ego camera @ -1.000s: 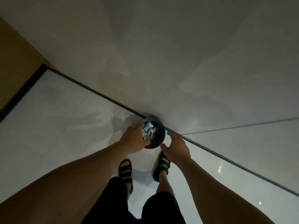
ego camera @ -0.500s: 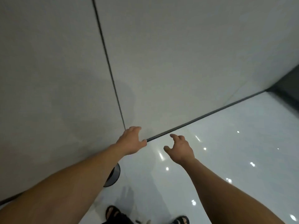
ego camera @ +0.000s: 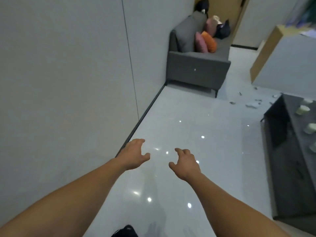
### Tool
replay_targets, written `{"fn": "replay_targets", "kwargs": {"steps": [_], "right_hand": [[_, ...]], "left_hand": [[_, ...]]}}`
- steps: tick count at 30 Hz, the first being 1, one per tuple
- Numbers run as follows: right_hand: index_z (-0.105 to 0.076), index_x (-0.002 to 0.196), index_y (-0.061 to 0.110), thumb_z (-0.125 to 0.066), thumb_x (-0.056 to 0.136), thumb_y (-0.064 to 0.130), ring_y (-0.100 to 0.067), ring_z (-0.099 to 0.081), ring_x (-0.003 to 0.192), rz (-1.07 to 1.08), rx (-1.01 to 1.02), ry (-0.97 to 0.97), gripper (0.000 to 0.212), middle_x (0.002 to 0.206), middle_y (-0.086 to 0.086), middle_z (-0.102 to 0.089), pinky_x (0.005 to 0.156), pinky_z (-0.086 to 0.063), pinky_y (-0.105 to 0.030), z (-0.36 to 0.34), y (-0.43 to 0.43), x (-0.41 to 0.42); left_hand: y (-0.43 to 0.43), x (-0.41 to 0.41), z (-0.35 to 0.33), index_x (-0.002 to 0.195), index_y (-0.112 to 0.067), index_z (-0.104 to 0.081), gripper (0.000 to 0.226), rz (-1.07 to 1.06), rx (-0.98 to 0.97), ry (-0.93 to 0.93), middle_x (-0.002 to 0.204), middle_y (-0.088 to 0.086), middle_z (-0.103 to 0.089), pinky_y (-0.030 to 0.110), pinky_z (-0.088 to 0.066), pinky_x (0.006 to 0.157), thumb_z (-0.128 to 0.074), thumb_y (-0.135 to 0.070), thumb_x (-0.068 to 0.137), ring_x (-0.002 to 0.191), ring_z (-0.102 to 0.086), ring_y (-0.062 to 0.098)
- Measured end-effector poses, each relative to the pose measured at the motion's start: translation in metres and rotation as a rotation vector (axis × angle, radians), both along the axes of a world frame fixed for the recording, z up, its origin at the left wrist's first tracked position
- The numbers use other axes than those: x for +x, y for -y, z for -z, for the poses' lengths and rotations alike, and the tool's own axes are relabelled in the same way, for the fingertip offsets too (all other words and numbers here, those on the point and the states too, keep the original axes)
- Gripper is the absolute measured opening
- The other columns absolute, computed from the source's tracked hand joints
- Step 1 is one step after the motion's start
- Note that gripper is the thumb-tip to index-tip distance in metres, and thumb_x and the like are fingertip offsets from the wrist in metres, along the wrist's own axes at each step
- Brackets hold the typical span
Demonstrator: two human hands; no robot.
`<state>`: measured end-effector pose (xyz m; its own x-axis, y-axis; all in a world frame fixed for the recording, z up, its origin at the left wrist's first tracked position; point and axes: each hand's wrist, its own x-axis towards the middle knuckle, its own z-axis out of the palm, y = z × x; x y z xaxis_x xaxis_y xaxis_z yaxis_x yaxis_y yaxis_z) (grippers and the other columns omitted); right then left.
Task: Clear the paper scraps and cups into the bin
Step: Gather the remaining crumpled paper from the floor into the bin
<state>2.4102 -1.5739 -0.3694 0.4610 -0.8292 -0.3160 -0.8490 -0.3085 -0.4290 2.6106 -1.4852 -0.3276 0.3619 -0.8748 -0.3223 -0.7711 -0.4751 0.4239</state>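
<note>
Shift: head view has swung off the bare wall (ego camera: pixel 68 74) corner onto the room; both arms are still stretched forward.
Left hand (ego camera: pixel 135 155): fingers loosely curled, holding nothing, above the floor (ego camera: pixel 188 117) well short of the grey sofa (ego camera: pixel 196 65).
Right hand (ego camera: pixel 185 164): fingers bent and spread, holding nothing, also well short of the sofa.
Floor: glossy pale tile with light glints, running up to the sofa.
Paper scraps (ego camera: pixel 251 105): scattered on the floor right of the sofa.
Paper cups (ego camera: pixel 302 110): upright on the dark low table (ego camera: pixel 290 151), right of the sofa.
Sofa: against the wall, with pink and orange cushions (ego camera: pixel 207 41) on it.
</note>
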Motion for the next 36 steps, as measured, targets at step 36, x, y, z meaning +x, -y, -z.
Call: {"fn": "replay_targets", "kwargs": {"steps": [36], "right_hand": [[-0.017,0.153,0.027,-0.05,0.092,0.046,-0.025,-0.027,0.137,0.475,0.001,-0.154,0.072,0.155,-0.003,-0.02,0.105,-0.038,-0.041,-0.008,0.696,-0.304]], "left_hand": [[0.815,-0.285,0.011,0.148,-0.019,-0.029,0.071,0.626,0.017,0.079,0.155,0.0,-0.026,0.039,-0.029,0.112,-0.053,-0.05,0.089,0.141,-0.024,0.021]]}}
